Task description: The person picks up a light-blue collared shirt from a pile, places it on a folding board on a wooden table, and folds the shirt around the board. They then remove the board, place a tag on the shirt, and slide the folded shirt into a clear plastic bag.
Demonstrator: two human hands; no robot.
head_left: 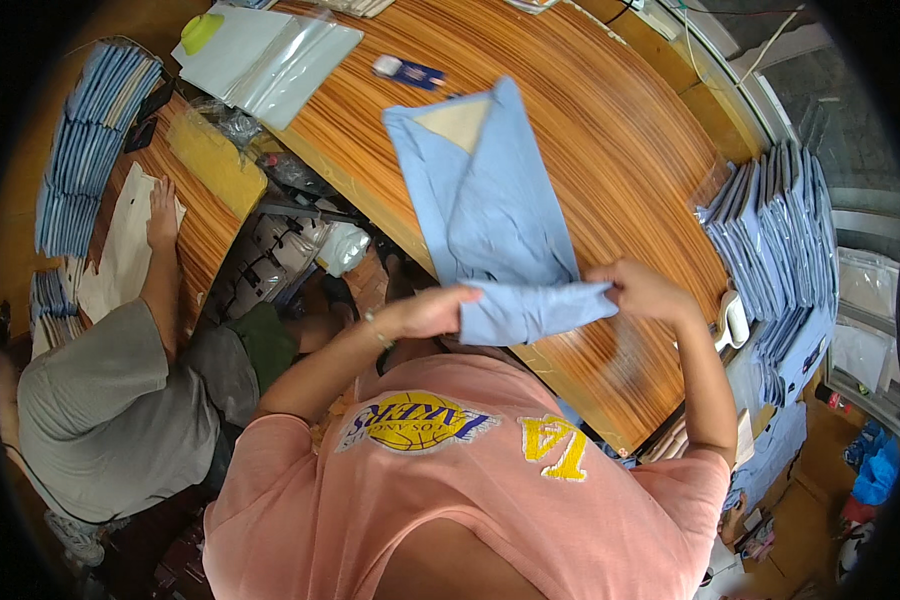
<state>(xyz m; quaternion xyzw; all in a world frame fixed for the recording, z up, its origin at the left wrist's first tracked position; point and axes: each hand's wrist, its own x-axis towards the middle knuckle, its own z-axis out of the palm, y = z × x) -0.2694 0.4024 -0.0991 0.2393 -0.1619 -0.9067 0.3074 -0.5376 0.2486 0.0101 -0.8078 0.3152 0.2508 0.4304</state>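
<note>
L hand [425, 312] is curled, fingers pinching the left end of the folded-up bottom hem of a light blue garment [490, 210]; R hand [642, 290] pinches the right end of the same fold, thumb and fingertips pressed together on the cloth. The garment lies lengthwise on a striped wooden table [610, 130], collar end far from the person, w/ a beige inner patch [457, 122] showing near the neck; its lower part is turned back toward the person's chest and held just above the table edge. Nothing sits btwn the hands and the cloth. Person wears a pink shirt [470, 500] w/ a yellow and purple print. To the right, near the R forearm, a stack of folded blue garments [780, 230] stands on edge in a row, w/ a small white object [735, 320] just beside it, too small to tell what. Beyond the garment's far end lies a small blue and white item [408, 70], and further left a pile of clear plastic bags [265, 55] w/ a yellow-green thing [202, 32] on top. Left side: a second table [205, 215] w/ a yellow pad [215, 160], another stack of blue folded pieces [95, 140], and a co-worker in a grey shirt [100, 410] whose hand [162, 210] rests flat on a cream cloth [125, 245]. Dark clutter and bags [270, 250] fill the gap btwn the tables.
</note>
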